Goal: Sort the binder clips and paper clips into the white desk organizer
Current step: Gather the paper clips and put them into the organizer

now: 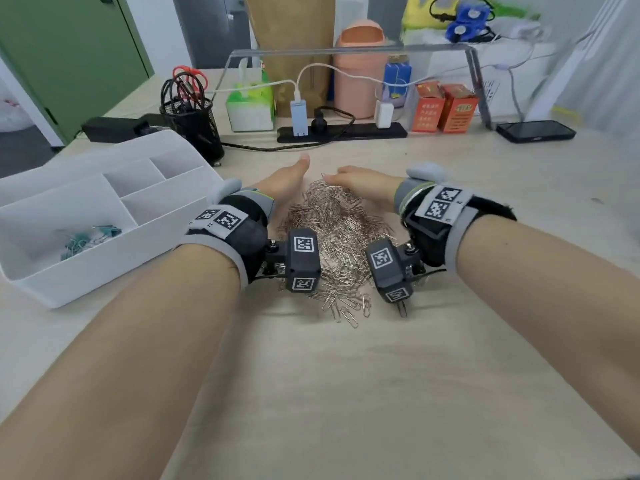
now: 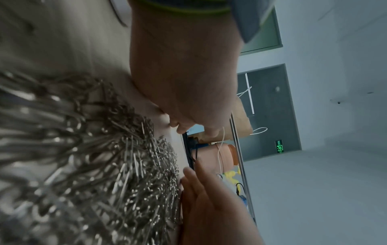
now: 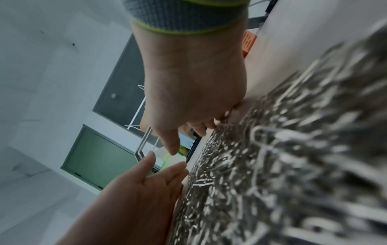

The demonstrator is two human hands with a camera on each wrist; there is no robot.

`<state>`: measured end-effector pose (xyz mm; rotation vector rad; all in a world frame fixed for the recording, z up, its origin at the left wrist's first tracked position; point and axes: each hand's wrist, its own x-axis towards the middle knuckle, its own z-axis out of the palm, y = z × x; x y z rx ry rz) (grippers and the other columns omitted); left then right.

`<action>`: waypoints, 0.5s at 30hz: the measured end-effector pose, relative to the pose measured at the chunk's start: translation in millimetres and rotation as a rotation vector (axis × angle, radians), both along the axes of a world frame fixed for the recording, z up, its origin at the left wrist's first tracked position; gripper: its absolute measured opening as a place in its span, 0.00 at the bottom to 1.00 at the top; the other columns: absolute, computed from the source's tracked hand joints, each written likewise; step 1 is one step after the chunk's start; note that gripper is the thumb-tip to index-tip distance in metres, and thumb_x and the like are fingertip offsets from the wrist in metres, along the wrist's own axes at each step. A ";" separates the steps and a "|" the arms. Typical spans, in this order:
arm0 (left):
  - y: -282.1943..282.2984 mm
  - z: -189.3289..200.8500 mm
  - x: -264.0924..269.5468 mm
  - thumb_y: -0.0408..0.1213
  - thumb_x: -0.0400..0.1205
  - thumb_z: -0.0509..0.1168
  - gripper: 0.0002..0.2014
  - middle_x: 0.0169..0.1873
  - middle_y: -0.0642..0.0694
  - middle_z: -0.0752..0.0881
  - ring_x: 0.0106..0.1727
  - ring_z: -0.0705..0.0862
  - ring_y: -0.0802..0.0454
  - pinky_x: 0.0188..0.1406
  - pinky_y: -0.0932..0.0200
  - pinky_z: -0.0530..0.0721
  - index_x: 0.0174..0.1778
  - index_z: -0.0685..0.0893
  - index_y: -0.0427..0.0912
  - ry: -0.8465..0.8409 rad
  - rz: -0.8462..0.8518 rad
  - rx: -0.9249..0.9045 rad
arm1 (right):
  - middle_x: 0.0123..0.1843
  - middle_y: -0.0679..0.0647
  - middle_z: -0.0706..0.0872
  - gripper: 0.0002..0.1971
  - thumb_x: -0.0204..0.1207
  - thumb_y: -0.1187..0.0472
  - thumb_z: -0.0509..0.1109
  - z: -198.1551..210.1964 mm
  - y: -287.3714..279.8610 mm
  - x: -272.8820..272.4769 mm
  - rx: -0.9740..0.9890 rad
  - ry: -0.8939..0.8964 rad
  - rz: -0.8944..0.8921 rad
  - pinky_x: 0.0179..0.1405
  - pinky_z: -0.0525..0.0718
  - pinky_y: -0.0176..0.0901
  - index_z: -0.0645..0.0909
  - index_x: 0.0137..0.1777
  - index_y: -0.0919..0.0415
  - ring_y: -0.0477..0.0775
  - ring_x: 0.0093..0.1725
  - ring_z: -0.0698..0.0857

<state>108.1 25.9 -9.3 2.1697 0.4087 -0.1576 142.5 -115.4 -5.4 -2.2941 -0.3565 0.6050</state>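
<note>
Pale wooden desk (image 1: 346, 393), green door (image 1: 69, 46), grey wall (image 2: 335, 49)

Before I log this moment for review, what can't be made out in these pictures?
- Left hand and right hand: fingertips hidden behind the heap of silver wire paper clips, head view.
- Near clips: blurred in both wrist views.
- Teal binder clips in the white plastic desk organizer: too small to count.

Bare forearms; each wrist wears a black-and-grey strap (image 1: 221, 223) with square-code tags and a black camera block (image 1: 302, 259).
</note>
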 end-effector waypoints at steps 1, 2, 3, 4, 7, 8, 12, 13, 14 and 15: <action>0.1 -0.9 2.4 0.59 0.86 0.40 0.34 0.81 0.40 0.65 0.80 0.65 0.41 0.78 0.48 0.60 0.82 0.61 0.39 0.007 0.005 -0.050 | 0.86 0.55 0.54 0.37 0.81 0.42 0.59 0.0 5.8 2.1 0.020 0.032 0.009 0.81 0.56 0.59 0.51 0.84 0.58 0.59 0.83 0.58; -0.1 -1.2 4.1 0.60 0.86 0.40 0.35 0.81 0.40 0.64 0.80 0.66 0.41 0.78 0.47 0.60 0.82 0.61 0.39 0.003 -0.007 -0.102 | 0.86 0.55 0.53 0.36 0.82 0.43 0.58 0.2 10.1 3.0 0.035 0.052 0.020 0.81 0.56 0.62 0.50 0.84 0.56 0.59 0.84 0.56; -0.8 -0.9 5.4 0.60 0.86 0.40 0.35 0.81 0.40 0.64 0.80 0.66 0.42 0.78 0.48 0.61 0.82 0.60 0.39 -0.006 -0.028 -0.141 | 0.86 0.54 0.52 0.35 0.83 0.44 0.57 1.4 13.7 2.5 0.036 0.064 0.029 0.80 0.57 0.63 0.50 0.84 0.54 0.59 0.84 0.55; -0.7 -1.1 7.5 0.59 0.86 0.40 0.34 0.81 0.40 0.64 0.80 0.65 0.43 0.77 0.50 0.61 0.83 0.59 0.38 -0.011 -0.047 -0.171 | 0.86 0.53 0.52 0.33 0.83 0.45 0.56 1.4 17.9 4.0 0.038 0.071 0.042 0.79 0.57 0.63 0.51 0.84 0.53 0.58 0.84 0.55; -0.1 -1.9 9.9 0.56 0.87 0.39 0.33 0.78 0.46 0.68 0.78 0.67 0.51 0.71 0.59 0.64 0.81 0.60 0.36 -0.011 -0.078 -0.209 | 0.86 0.49 0.55 0.30 0.84 0.45 0.56 1.8 21.3 1.6 0.020 0.078 0.073 0.77 0.58 0.61 0.55 0.83 0.50 0.56 0.84 0.55; 1.4 -2.1 9.3 0.56 0.87 0.40 0.33 0.76 0.48 0.70 0.76 0.69 0.52 0.68 0.61 0.65 0.80 0.63 0.36 -0.015 -0.092 -0.225 | 0.85 0.49 0.56 0.29 0.84 0.47 0.56 1.4 22.1 0.3 0.012 0.074 0.096 0.77 0.58 0.58 0.57 0.83 0.51 0.55 0.84 0.56; 6.0 -3.4 -0.7 0.58 0.87 0.41 0.31 0.71 0.43 0.77 0.71 0.75 0.47 0.73 0.55 0.66 0.71 0.76 0.39 -0.030 -0.142 -0.165 | 0.84 0.54 0.58 0.24 0.86 0.60 0.54 2.2 19.1 -11.6 -0.089 -0.007 0.248 0.79 0.51 0.42 0.60 0.82 0.60 0.54 0.83 0.56; 6.4 -3.9 -7.3 0.57 0.87 0.41 0.31 0.67 0.44 0.78 0.68 0.76 0.47 0.73 0.55 0.66 0.71 0.76 0.38 -0.025 -0.159 -0.132 | 0.85 0.54 0.57 0.24 0.86 0.61 0.54 2.5 16.6 -15.3 -0.118 -0.029 0.282 0.78 0.50 0.41 0.60 0.81 0.61 0.54 0.84 0.56; 5.5 -4.7 -11.6 0.59 0.86 0.42 0.32 0.65 0.46 0.78 0.66 0.76 0.49 0.74 0.56 0.65 0.72 0.76 0.39 -0.016 -0.178 -0.121 | 0.85 0.53 0.56 0.24 0.86 0.61 0.54 3.1 14.3 -17.4 -0.136 -0.040 0.301 0.78 0.50 0.40 0.60 0.82 0.61 0.53 0.84 0.55; 5.4 -5.8 -15.1 0.62 0.85 0.43 0.34 0.66 0.47 0.78 0.66 0.76 0.49 0.77 0.53 0.64 0.72 0.76 0.40 0.005 -0.193 -0.102 | 0.85 0.53 0.56 0.24 0.86 0.60 0.54 3.8 11.5 -19.5 -0.152 -0.054 0.316 0.78 0.50 0.39 0.60 0.82 0.60 0.52 0.84 0.55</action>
